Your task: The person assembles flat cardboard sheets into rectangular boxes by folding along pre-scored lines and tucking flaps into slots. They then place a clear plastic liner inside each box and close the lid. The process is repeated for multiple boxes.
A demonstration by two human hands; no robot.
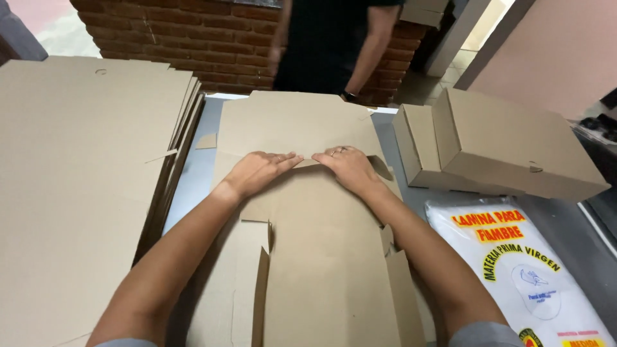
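A flat die-cut cardboard box blank [321,257] lies on the grey table in front of me. My left hand [257,170] and my right hand [350,167] press side by side on a fold line across the blank, fingertips nearly touching. The far panel [289,122] of the blank stretches away beyond my fingers. Side flaps [257,270] stand slightly raised near my forearms. There is a ring on my right hand.
A tall stack of flat cardboard blanks [83,180] fills the left. Two folded cardboard boxes [501,144] sit at the right, with a white printed plastic packet [520,270] in front of them. Another person in dark clothes [328,45] stands across the table by a brick wall [193,32].
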